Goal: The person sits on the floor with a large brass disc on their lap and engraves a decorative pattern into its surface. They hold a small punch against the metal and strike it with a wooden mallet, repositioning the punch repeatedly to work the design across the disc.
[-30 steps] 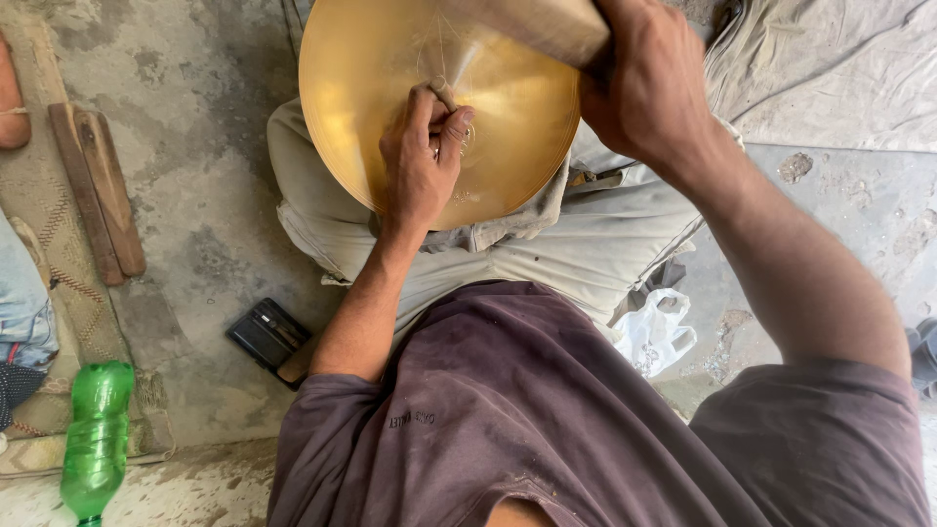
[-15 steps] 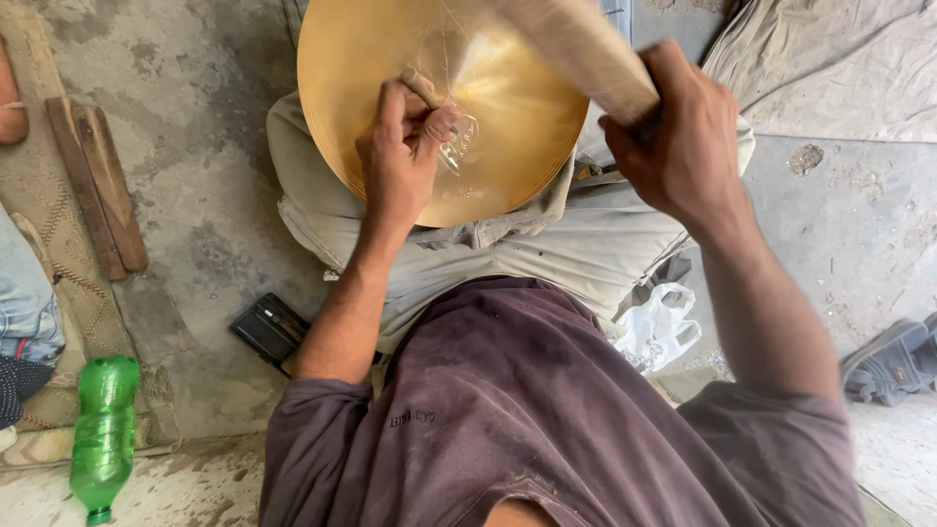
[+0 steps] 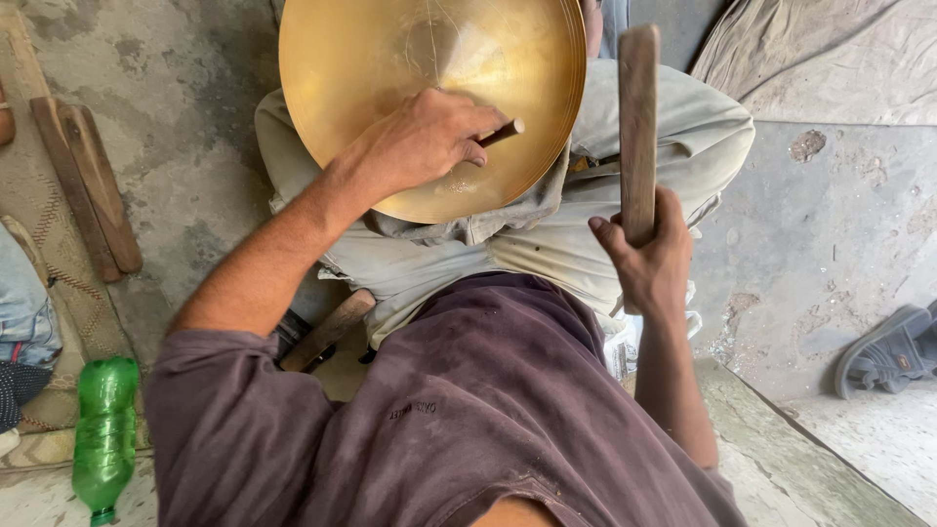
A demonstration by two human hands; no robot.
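Observation:
A large round brass dish (image 3: 371,68) rests on my lap, its hollow side facing up. My left hand (image 3: 420,141) lies on the dish's lower part, shut on a short dark metal punch (image 3: 501,132) whose end sticks out to the right of my fingers. My right hand (image 3: 649,259) is raised beside the dish at the right, shut on a long flat wooden stick (image 3: 637,117) that points up and away from me. The stick is clear of the dish and the punch.
A green plastic bottle (image 3: 102,434) lies on the floor at the lower left. Two wooden bars (image 3: 88,185) lie on a woven mat at the left. A wooden handle (image 3: 327,330) pokes out under my left arm. A grey sandal (image 3: 893,351) sits at the right.
My right hand has drawn the wooden stick back off the dish, down and to the right. My left hand has turned, and the punch end now shows to its right.

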